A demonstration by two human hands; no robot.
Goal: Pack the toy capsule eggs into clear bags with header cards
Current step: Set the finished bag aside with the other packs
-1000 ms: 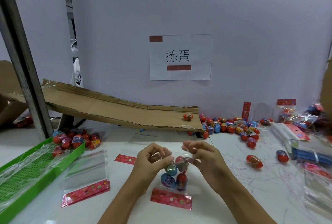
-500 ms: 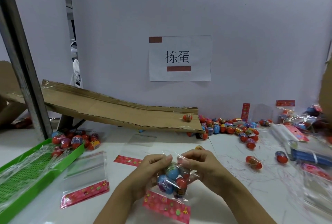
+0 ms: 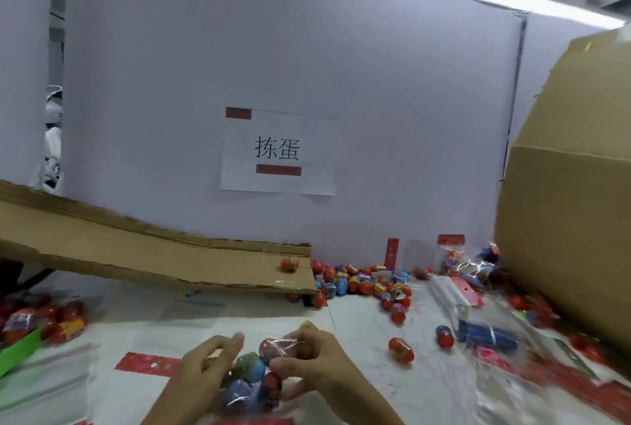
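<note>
Your left hand [image 3: 208,361] and right hand [image 3: 309,353] both pinch the filled clear bag [image 3: 254,378], well in front of the cardboard ramp [image 3: 143,254]. You look to be closing it; next, set it aside.

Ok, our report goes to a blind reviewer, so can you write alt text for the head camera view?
Two bare hands, left hand and right hand, grip a clear plastic bag of red and blue toy capsule eggs over a white table. Behind lie a sloping brown cardboard ramp and a loose pile of capsule eggs.

Both hands [image 3: 208,365] [image 3: 312,361] grip the egg-filled bag [image 3: 254,378].
</note>
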